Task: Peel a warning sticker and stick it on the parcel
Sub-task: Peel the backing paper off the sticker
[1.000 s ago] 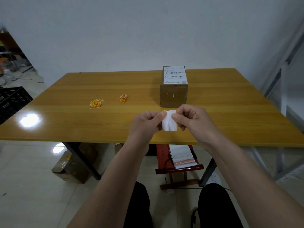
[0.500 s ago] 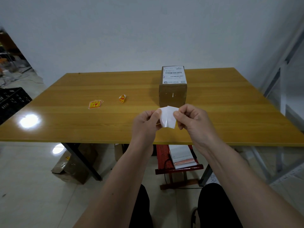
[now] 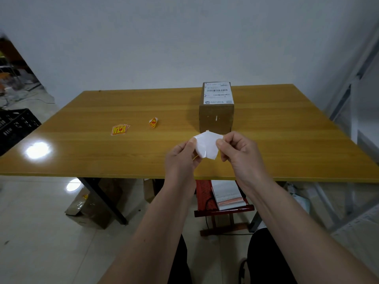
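A brown cardboard parcel stands on the wooden table, toward the far edge and right of the middle. Its top carries a white shipping label with barcodes; the printed lines on it are too small to read. To the left, well apart from the parcel, a small stack of yellow and red warning stickers lies flat on the table, their markings not legible. Between that stack and the parcel lies a curled sticker, orange and yellow with a white underside showing.

Above the table's near edge, in front of the parcel, both hands hold a white sheet, its blank side turned to the camera. The left hand pinches its left edge between thumb and curled fingers, and the right hand pinches its right edge in the same way. The sheet spans the gap between the two thumbs, bowed and partly creased, its top corner overlapping the foot of the parcel in the view without touching it. Whether sticker and backing have begun to part cannot be told.
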